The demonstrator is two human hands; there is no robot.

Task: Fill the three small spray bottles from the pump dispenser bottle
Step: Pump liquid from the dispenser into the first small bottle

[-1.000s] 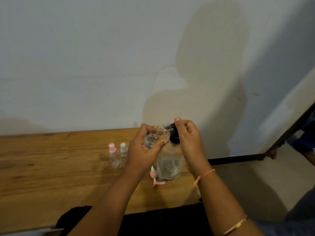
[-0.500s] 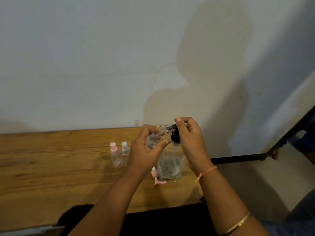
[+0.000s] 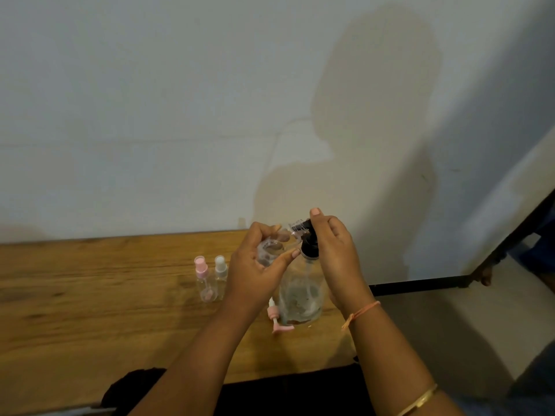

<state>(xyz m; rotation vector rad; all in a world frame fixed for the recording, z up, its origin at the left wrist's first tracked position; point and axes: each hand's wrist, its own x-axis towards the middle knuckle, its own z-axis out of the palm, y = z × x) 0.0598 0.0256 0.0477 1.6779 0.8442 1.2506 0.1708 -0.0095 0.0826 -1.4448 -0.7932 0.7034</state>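
The small clear spray bottle (image 3: 268, 250) is tilting above the wooden table (image 3: 90, 295), long axis slanting, mouth pointing toward two o'clock at the nozzle of the upright pump dispenser bottle (image 3: 301, 295). I'm seeing the left hand (image 3: 255, 274) reaching up from six o'clock, curling round it; the right hand (image 3: 336, 250) is gripping the black pump head.
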